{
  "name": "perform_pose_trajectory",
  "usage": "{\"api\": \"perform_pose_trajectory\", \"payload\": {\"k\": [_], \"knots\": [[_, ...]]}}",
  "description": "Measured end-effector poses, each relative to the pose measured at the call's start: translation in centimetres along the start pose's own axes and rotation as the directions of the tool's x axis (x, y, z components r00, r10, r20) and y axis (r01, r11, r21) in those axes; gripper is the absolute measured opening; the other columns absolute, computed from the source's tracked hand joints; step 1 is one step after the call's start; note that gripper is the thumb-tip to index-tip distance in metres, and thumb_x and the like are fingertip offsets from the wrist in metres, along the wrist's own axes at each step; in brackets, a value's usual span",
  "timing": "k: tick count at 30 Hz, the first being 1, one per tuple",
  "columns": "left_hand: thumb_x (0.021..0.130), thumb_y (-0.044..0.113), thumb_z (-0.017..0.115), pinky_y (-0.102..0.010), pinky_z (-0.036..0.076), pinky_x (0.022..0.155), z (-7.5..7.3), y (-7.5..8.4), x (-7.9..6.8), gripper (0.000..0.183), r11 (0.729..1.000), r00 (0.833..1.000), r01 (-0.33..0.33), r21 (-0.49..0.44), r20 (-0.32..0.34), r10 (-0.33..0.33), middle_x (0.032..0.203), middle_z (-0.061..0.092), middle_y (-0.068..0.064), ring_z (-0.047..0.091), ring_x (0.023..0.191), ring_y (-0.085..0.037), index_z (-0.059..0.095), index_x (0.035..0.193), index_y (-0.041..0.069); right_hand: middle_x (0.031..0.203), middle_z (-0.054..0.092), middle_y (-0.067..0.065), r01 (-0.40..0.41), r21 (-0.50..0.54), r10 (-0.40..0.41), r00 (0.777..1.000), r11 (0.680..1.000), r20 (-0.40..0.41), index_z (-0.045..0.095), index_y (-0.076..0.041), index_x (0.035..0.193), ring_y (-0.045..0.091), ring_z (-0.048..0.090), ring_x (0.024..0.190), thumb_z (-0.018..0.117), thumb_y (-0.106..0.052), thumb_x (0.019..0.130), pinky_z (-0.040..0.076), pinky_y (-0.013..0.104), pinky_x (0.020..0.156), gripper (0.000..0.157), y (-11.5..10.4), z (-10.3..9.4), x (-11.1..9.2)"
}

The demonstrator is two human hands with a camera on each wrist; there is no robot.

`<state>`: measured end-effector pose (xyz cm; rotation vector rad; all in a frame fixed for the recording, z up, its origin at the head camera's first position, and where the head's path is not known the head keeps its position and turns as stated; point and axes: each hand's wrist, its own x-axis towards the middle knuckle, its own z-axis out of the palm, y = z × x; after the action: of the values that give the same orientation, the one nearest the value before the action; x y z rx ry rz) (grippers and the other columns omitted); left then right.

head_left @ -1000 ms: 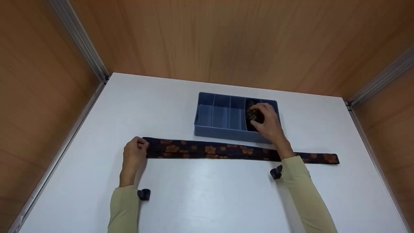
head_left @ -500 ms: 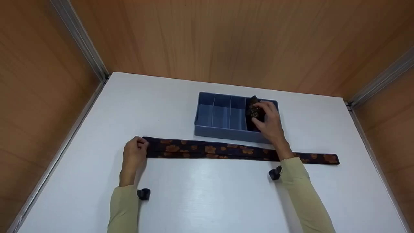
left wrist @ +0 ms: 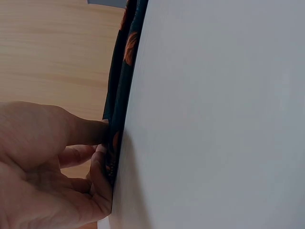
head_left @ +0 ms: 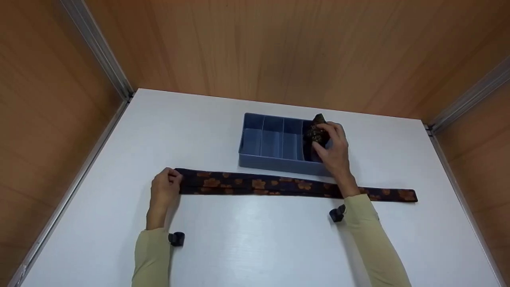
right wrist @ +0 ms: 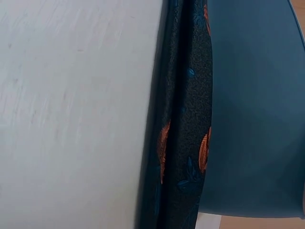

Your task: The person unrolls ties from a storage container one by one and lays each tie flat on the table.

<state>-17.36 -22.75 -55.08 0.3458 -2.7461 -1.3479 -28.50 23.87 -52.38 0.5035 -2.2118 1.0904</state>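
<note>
A dark necktie (head_left: 259, 184) with orange flowers lies folded lengthwise across the white table, its narrower end to the right. My left hand (head_left: 164, 187) pinches its left end; in the left wrist view, the thumb and fingers meet at the edge of the necktie (left wrist: 126, 71). My right hand (head_left: 336, 149) reaches over the necktie into the right part of a blue divided box (head_left: 279, 162). Its thumb and fingers grip a dark bundle of cloth with a small gold pattern (head_left: 316, 133), whose top corner sticks up above the box rim. The right wrist view shows the necktie (right wrist: 188, 109) beside the box wall (right wrist: 257, 119).
The box's left compartments (head_left: 272, 143) have thin dividers and hold nothing visible. Wooden panels (head_left: 259, 52) enclose the table at the back and both sides. A small black wrist camera (head_left: 176, 239) juts out beside the left sleeve, another (head_left: 337, 214) beside the right.
My right hand has shifted slightly up and to the right, and the patterned cloth has risen and tilted, its corner now above the box's back rim. My left hand and the necktie stay put.
</note>
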Motion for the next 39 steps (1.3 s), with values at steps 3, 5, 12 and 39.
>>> {"api": "perform_pose_trajectory", "payload": {"k": [3,5,12,39], "knots": [[0.101,0.002,0.060,-0.034,0.048,0.075,0.1,0.0,0.1,0.010,1.000,1.000,-0.017,0.003,-0.012,0.017,0.096,0.068,-0.022,0.065,0.091,-0.033,0.063,0.103,-0.007,0.132,0.055,0.015,-0.008,0.015,0.008,0.999,1.000,-0.034,0.068,-0.008,0.126,0.026,0.052,0.126,0.081,0.004,0.083,0.046,0.046,0.103,0.047,0.0,0.0,0.1],[0.101,0.002,0.060,-0.034,0.048,0.075,0.1,-0.1,0.1,0.010,1.000,1.000,-0.023,0.001,-0.019,0.023,0.095,0.068,-0.022,0.065,0.091,-0.033,0.063,0.102,-0.007,0.132,0.055,0.015,-0.013,0.029,0.015,0.998,0.999,-0.056,0.068,-0.008,0.126,0.026,0.052,0.126,0.081,0.004,0.082,0.046,0.045,0.103,0.047,0.0,0.0,0.1],[0.102,0.003,0.059,-0.032,0.047,0.073,0.2,-0.1,0.0,0.010,1.000,1.000,-0.017,-0.010,-0.009,0.016,0.095,0.067,-0.020,0.064,0.090,-0.032,0.063,0.103,-0.007,0.130,0.055,0.022,-0.017,0.039,0.022,0.993,0.999,-0.112,0.067,0.001,0.123,0.032,0.053,0.123,0.080,0.012,0.079,0.045,0.040,0.102,0.047,-1.1,-0.4,0.2],[0.102,0.002,0.059,-0.036,0.049,0.077,0.4,0.0,0.4,0.012,1.000,1.000,-0.023,-0.001,-0.007,0.023,0.099,0.068,-0.024,0.066,0.094,-0.035,0.063,0.106,-0.008,0.123,0.058,0.024,0.007,0.140,0.019,0.982,0.990,-0.185,0.065,0.007,0.119,0.028,0.053,0.123,0.077,0.016,0.078,0.040,0.034,0.108,0.044,-5.1,-1.2,-0.3]]}}
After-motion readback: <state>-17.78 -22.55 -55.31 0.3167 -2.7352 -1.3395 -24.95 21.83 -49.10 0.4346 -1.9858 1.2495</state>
